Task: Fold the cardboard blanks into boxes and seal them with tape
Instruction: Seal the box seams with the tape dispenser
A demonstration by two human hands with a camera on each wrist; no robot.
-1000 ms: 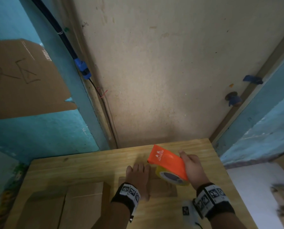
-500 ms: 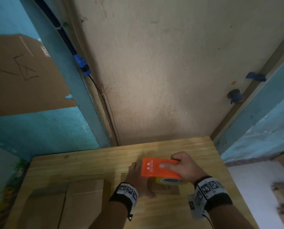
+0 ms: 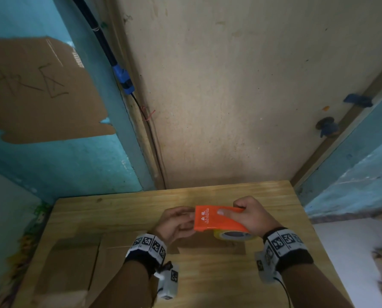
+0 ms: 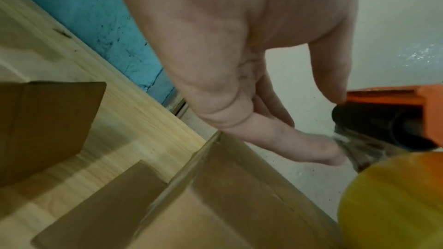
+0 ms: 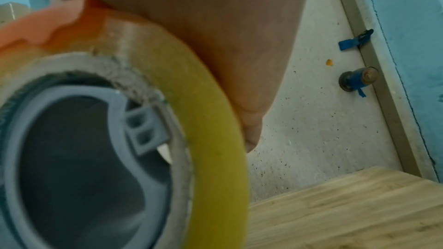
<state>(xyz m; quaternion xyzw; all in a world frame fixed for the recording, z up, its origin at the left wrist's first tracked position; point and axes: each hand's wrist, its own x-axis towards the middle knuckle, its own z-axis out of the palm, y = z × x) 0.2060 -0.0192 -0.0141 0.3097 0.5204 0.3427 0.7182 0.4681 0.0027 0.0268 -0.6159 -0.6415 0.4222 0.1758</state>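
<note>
My right hand [image 3: 235, 209] grips an orange tape dispenser [image 3: 216, 220], thumb on top, holding it level above the table. A yellow tape roll [image 3: 232, 235] hangs under it, and in the right wrist view this roll [image 5: 215, 120] fills the picture around its grey hub [image 5: 84, 149]. My left hand [image 3: 187, 220] is at the dispenser's left end. In the left wrist view its thumb [image 4: 311, 147] and a finger pinch the loose clear tape end [image 4: 347, 143] below the black roller [image 4: 374, 120]. A small brown cardboard box [image 3: 210, 246] lies under both hands.
A second folded cardboard box [image 3: 74, 263] sits at the table's near left. The wooden table [image 3: 241, 285] stands against a beige wall with a black cable [image 3: 123, 78] on it. The table's right edge drops to a white floor [image 3: 352, 252].
My left hand lifted off the small box and came up to the dispenser's front end. My right hand levelled the dispenser and raised it slightly.
</note>
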